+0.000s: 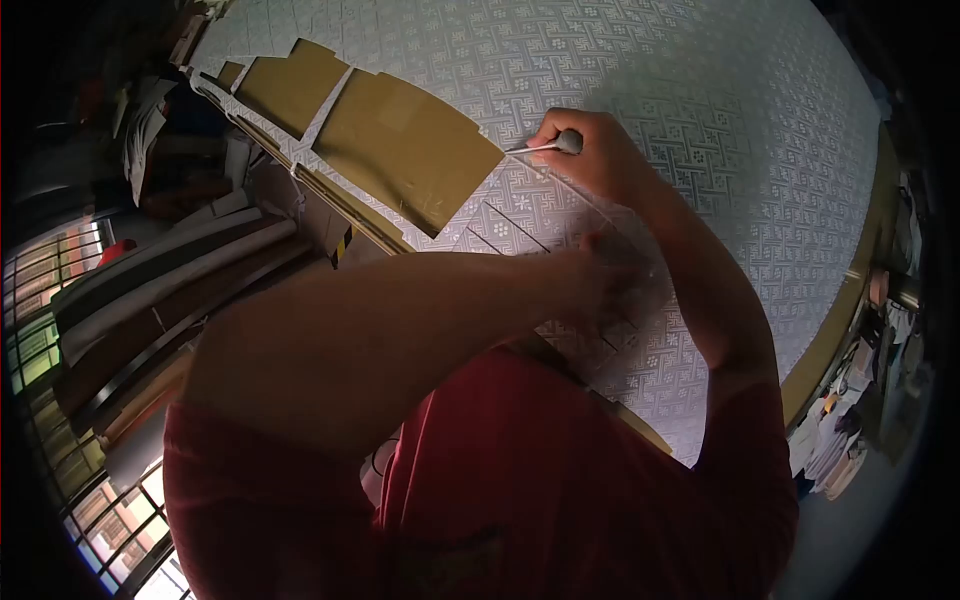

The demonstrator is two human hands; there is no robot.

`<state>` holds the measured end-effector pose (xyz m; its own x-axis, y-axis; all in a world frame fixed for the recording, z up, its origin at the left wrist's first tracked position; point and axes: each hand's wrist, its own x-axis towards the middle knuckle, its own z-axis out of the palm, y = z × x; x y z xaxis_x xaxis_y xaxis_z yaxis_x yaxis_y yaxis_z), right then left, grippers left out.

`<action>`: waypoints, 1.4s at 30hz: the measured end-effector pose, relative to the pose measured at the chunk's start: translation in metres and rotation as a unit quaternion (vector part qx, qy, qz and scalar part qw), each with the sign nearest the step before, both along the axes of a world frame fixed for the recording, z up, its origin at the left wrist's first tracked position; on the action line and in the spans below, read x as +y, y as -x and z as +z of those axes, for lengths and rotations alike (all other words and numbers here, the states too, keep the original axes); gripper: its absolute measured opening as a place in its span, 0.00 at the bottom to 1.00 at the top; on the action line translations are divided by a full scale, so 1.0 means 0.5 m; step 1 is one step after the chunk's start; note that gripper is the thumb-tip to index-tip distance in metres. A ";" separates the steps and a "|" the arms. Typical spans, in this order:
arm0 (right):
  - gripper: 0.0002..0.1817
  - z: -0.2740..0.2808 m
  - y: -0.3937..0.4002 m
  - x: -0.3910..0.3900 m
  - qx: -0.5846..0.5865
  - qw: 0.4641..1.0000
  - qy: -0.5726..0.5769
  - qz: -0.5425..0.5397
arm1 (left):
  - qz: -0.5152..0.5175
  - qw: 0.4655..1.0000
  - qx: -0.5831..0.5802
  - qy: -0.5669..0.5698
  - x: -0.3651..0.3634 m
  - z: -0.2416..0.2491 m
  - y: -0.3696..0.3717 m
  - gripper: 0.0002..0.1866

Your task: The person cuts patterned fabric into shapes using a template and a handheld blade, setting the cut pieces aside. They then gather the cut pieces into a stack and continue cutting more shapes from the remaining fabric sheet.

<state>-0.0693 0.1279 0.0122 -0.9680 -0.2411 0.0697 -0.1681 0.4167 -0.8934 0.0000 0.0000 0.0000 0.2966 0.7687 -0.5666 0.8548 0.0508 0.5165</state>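
My right hand (600, 145) is closed in a pinch round a slim awl-like tool (568, 142) with a rounded grey end. Its thin pale shaft points left, and the tip sits right at the corner of a brown card template (400, 130). Beneath both lies pale patterned sheet material (690, 60) with a lattice and flower print. My left hand (620, 280), smeared by motion and in shadow, is low over this sheet, nearer my body. Its fingers do not show clearly. Dark straight lines (515, 225) run across the sheet between the template and my left hand.
Pale patterned strips (325, 108) cross the template. Rolls of material (170, 270) are stacked at the left below the table edge, near a barred window (40, 340). Papers and scraps (835, 430) are piled at the right, beyond the brown table edge (835, 335).
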 end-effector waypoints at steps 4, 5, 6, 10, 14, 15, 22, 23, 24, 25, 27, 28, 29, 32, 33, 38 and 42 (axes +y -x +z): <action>0.07 0.033 0.109 0.019 -0.059 0.981 -0.026 0.181 | -0.009 0.999 -0.016 0.040 0.003 0.002 -0.004 0.43; 0.07 0.043 0.134 0.019 -0.076 0.965 -0.036 0.247 | 0.006 0.999 -0.018 0.047 0.001 -0.007 -0.003 0.42; 0.07 0.056 0.153 0.014 -0.075 0.964 -0.032 0.251 | 0.010 0.998 -0.019 0.051 -0.001 -0.005 -0.003 0.42; 0.08 0.086 0.202 -0.015 -0.150 0.926 -0.135 0.318 | -0.005 1.000 0.029 -0.004 -0.005 0.008 -0.011 0.38; 0.07 0.047 0.221 -0.045 -0.173 0.899 -0.103 0.389 | -0.071 0.997 0.023 -0.019 -0.004 0.017 -0.004 0.37; 0.07 0.042 0.217 -0.058 -0.174 0.900 -0.100 0.388 | -0.073 0.997 0.022 -0.017 -0.003 0.005 -0.011 0.37; 0.08 0.032 0.094 -0.234 -0.080 0.848 -0.072 0.519 | -0.092 0.992 0.088 -0.013 -0.002 0.038 -0.002 0.40; 0.08 0.035 0.091 -0.232 -0.079 0.849 -0.076 0.518 | -0.032 0.998 0.058 0.003 0.002 0.037 -0.004 0.37; 0.08 0.036 0.088 -0.227 -0.060 0.858 -0.061 0.506 | -0.033 0.998 0.061 0.000 0.002 0.039 -0.001 0.37; 0.08 0.038 0.083 -0.219 -0.041 0.867 -0.047 0.494 | -0.013 0.999 0.041 0.016 0.001 0.041 0.003 0.37; 0.08 0.046 0.068 -0.176 -0.038 0.907 0.003 0.420 | 0.007 0.999 0.029 0.021 -0.002 0.043 0.013 0.37; 0.09 0.054 0.054 -0.147 -0.036 0.936 0.063 0.344 | 0.010 0.999 0.031 0.001 -0.007 0.034 0.011 0.37; 0.11 0.065 0.036 -0.115 -0.022 0.958 0.085 0.274 | 0.012 0.999 0.034 -0.020 -0.011 0.025 0.009 0.36; 0.08 0.069 -0.068 -0.035 0.016 0.990 0.140 0.018 | 0.008 0.996 0.040 -0.083 -0.018 0.010 0.013 0.36; 0.08 0.065 -0.111 -0.009 -0.003 0.984 0.167 -0.062 | 0.000 0.995 0.045 -0.094 -0.028 0.028 0.031 0.36; 0.05 -0.003 -0.399 0.086 -0.062 0.903 0.241 -0.351 | 0.085 0.955 0.166 -0.232 -0.121 0.074 0.107 0.33; 0.07 -0.069 -0.604 0.098 -0.023 0.847 0.300 -0.439 | 0.361 0.901 0.141 -0.194 -0.240 0.072 0.095 0.39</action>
<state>0.2324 0.1770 -0.0221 -0.7608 0.6383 -0.1177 0.0114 -0.1683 -0.9857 -0.0477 -0.1198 0.0362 -0.4738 0.8604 -0.1879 0.7717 0.5084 0.3821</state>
